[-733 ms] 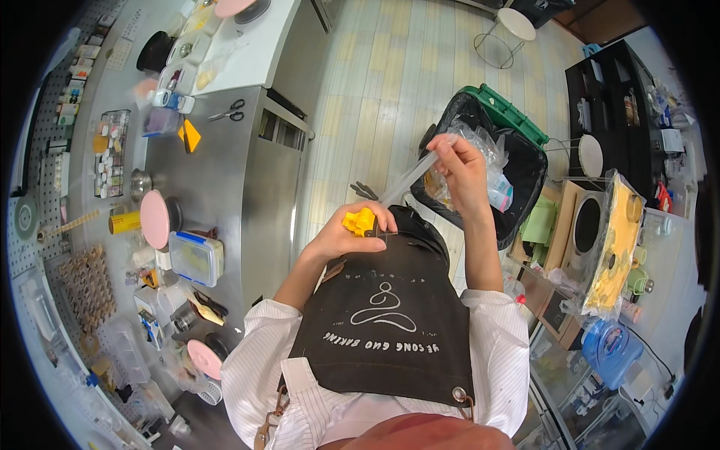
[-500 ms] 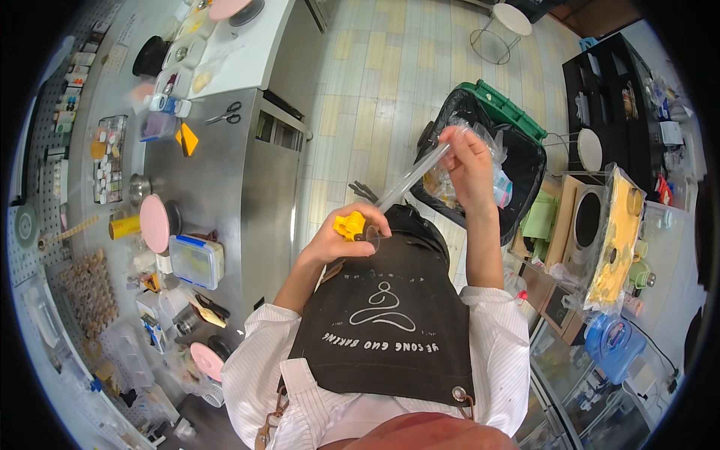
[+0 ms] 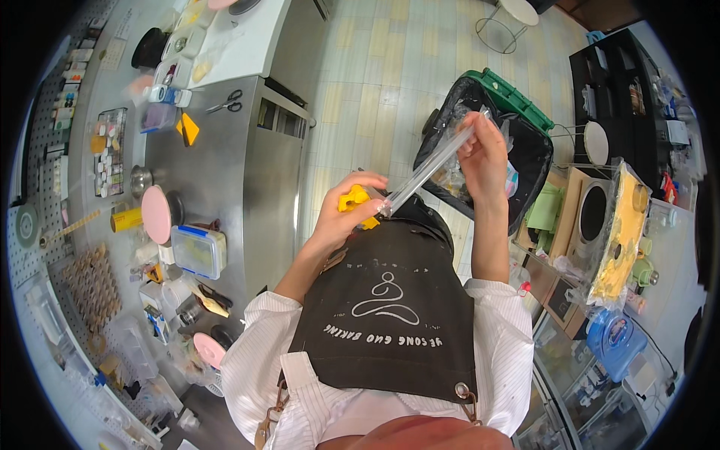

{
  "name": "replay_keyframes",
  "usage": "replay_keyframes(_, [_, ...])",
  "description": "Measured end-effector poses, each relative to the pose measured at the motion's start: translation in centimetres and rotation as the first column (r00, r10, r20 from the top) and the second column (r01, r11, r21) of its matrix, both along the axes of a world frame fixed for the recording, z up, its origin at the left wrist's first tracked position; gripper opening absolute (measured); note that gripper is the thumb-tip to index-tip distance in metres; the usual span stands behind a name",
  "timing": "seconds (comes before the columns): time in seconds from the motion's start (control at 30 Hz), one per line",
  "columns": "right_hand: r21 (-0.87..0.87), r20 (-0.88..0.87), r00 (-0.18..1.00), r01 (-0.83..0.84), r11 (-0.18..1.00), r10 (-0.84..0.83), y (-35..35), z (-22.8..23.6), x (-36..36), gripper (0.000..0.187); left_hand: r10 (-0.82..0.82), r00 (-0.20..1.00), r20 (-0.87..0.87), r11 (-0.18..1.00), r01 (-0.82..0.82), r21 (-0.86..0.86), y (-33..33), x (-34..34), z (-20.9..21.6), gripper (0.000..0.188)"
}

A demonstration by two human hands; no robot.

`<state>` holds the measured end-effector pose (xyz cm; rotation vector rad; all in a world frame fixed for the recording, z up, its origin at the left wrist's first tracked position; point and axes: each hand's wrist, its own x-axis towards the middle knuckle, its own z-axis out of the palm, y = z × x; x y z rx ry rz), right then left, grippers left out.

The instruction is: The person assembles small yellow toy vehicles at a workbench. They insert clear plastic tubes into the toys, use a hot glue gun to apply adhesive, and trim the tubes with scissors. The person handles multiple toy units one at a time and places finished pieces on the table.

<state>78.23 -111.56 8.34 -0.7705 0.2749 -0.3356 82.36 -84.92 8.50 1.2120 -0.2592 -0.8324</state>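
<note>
A long strip of clear plastic (image 3: pixel 427 169) stretches slantwise between my two hands, over the near side of the bin. My right hand (image 3: pixel 484 154) pinches its upper end, with a crumpled bit sticking up past the fingers. At the lower end, my left hand (image 3: pixel 346 214) has its thumb against the strip and is closed round a small bright yellow piece (image 3: pixel 354 198) with a lobed outline. The palm and fingers hide part of the yellow piece, so its kind is unclear. Both hands are raised in front of my black apron (image 3: pixel 386 322).
Beyond my right hand stands a black-lined bin (image 3: pixel 525 176) with a green lid (image 3: pixel 510 97), holding plastic waste. At left, a steel counter (image 3: pixel 217 150) carries scissors (image 3: pixel 226 103), a lidded box (image 3: pixel 199 251) and pink turntables. A stool (image 3: pixel 517 11) is at the far right.
My right hand has risen slightly and moved right with the strip's upper end. The left fingers have extended a little, and more of the yellow piece shows below the thumb.
</note>
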Motion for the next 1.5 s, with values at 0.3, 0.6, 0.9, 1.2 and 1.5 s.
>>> replay_keyframes(0.3, [-0.061, -0.021, 1.0, 0.006, 0.998, -0.007, 0.2, -0.2, 0.2, 0.025, -0.181, 0.966, 0.187, 0.973, 0.203, -0.111, 1.4, 1.2, -1.4, 0.027])
replay_keyframes(0.6, [-0.234, -0.001, 0.999, -0.035, 0.972, 0.036, 0.2, -0.6, 0.1, 0.022, -0.214, 0.945, 0.249, 0.972, 0.181, 0.15, 1.3, 2.2, -1.1, 0.029])
replay_keyframes(0.9, [-0.209, -0.1, 0.992, -0.093, 0.974, 0.073, 1.5, -0.6, -0.1, 0.022, -0.17, 0.873, 0.457, 0.981, 0.108, 0.159, 0.9, 1.9, 0.2, 0.018])
replay_keyframes(1.2, [-0.16, -0.141, 0.978, 0.129, 0.979, -0.152, 0.3, -0.6, -0.3, 0.023, -0.142, 0.853, 0.503, 0.95, -0.024, 0.31, 0.9, 1.4, -0.6, 0.021])
replay_keyframes(1.5, [-0.267, -0.147, 0.951, 0.227, 0.936, -0.273, 0.6, -2.6, -1.1, 0.017, -0.119, 0.852, 0.51, 0.964, -0.023, 0.263, 1.1, 1.3, -1.3, 0.023])
